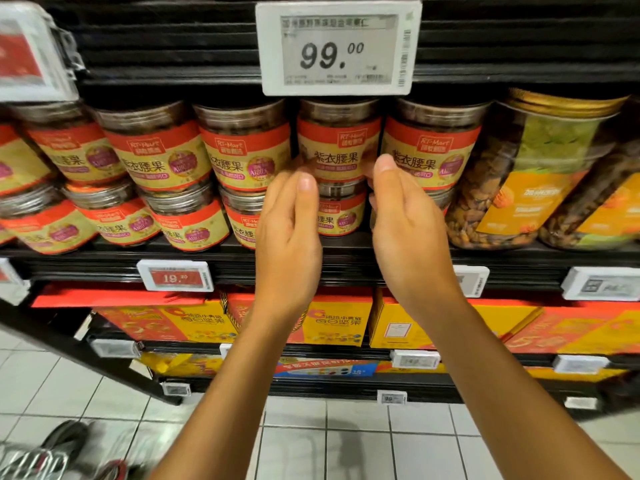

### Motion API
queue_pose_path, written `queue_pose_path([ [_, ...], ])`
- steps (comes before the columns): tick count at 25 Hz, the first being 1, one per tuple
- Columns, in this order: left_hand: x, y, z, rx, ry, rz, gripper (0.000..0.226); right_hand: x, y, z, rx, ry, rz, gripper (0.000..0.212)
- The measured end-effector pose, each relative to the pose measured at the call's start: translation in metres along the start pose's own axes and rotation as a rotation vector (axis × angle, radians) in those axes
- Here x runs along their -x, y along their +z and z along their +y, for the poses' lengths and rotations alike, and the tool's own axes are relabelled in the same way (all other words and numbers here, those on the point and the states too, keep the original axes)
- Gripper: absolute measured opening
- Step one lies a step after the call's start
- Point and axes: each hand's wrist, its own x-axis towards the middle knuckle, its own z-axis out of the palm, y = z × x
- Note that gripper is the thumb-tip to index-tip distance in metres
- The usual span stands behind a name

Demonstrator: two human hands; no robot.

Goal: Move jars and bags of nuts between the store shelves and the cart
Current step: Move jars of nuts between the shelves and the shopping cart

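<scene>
Both bare hands, left hand [289, 216] and right hand [403, 209], are raised open and empty either side of a red-and-gold labelled clear plastic cashew jar [337, 147] stacked on the black store shelf [104, 252], so closing round it is seemingly called for next.

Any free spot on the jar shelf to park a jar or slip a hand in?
Only the bare front lip of the shelf, between the left hand and right hand. The cashew jars stand stacked two high, side by side, up against the almond jar. Nearly no headroom under the 99.00 price tag.
</scene>
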Motion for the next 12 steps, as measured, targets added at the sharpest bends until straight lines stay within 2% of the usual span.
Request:
queue_pose_path([
  [2,0.010,-0.004,-0.016,0.009,-0.057,0.016,0.040,0.011,-0.002,0.017,-0.046,0.052,-0.010,0.039],
  [4,0.023,-0.007,-0.030,0.056,-0.127,0.027,0.033,0.021,-0.001,0.029,-0.065,0.135,-0.037,0.028],
  [8,0.028,0.006,-0.036,0.068,-0.186,0.012,0.049,0.012,0.008,0.035,-0.072,0.213,-0.086,0.048],
  [12,0.016,0.020,-0.044,0.051,-0.221,0.004,0.059,0.002,0.014,0.035,-0.089,0.256,-0.069,0.052],
])
